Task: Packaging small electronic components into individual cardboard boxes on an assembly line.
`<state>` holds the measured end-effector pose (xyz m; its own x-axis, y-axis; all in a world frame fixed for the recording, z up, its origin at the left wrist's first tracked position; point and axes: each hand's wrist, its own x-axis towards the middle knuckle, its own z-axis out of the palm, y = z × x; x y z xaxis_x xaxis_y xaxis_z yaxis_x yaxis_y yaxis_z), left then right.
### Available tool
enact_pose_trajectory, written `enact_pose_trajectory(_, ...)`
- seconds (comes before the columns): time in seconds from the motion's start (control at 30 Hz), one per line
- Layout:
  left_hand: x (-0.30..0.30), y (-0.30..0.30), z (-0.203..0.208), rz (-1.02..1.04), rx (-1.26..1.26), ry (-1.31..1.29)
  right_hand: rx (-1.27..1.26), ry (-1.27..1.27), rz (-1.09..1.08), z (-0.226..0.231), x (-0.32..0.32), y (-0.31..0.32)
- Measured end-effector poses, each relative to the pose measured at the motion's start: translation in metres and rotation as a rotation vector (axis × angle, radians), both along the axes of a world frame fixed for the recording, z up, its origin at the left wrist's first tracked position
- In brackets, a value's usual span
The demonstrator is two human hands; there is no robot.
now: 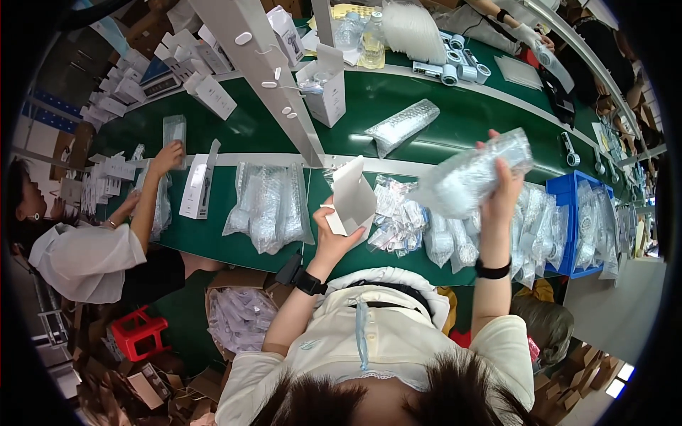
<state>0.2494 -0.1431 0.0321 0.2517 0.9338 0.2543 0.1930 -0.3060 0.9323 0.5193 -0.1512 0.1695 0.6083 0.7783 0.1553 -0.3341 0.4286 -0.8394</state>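
Observation:
My left hand is closed round a white cardboard box, tilted, with its top flaps apart and the inside showing. Raised to the right of it, my right hand grips a bubble-wrap pouch with a pale item inside that I cannot make out. Below and between the two lies a pile of small clear packets on the green table. More wrapped pouches lie under my right forearm. Left of the box, several bubble-wrap sleeves lie side by side.
One bubble-wrap pouch lies on the green belt beyond the table. A blue crate with wrapped pouches stands at the right. A metal post rises ahead. At the left a co-worker handles a wrapped pouch beside an upright white box.

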Motion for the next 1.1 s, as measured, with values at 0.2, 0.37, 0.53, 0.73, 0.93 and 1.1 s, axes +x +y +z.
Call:
enact_pose_trajectory(0.2,0.012,-0.022,0.005,0.204,-0.155,0.162,-0.303,-0.547,-0.316,-0.037,-0.147,0.017)
enact_pose_trajectory(0.37,0.017,-0.030,-0.009,0.226,0.021,0.058,-0.073,-0.963,-0.206,-0.066,-0.156,0.006)
enact_pose_trajectory(0.53,0.016,-0.023,-0.012,0.260,0.121,-0.025,-0.259,-1.493,0.111,-0.061,-0.146,-0.010)
enact_pose_trajectory(0.73,-0.029,-0.016,-0.017,0.054,0.289,0.056,-0.209,-1.022,0.082,-0.105,-0.079,-0.021)
enact_pose_trajectory(0.93,-0.037,-0.008,0.038,0.047,0.055,0.278,-0.948,-1.863,0.502,-0.167,-0.028,-0.006)
enact_pose_trajectory(1.1,-0.033,-0.007,0.052,0.114,0.009,0.286,-0.660,-1.778,0.572,-0.160,-0.014,-0.013)
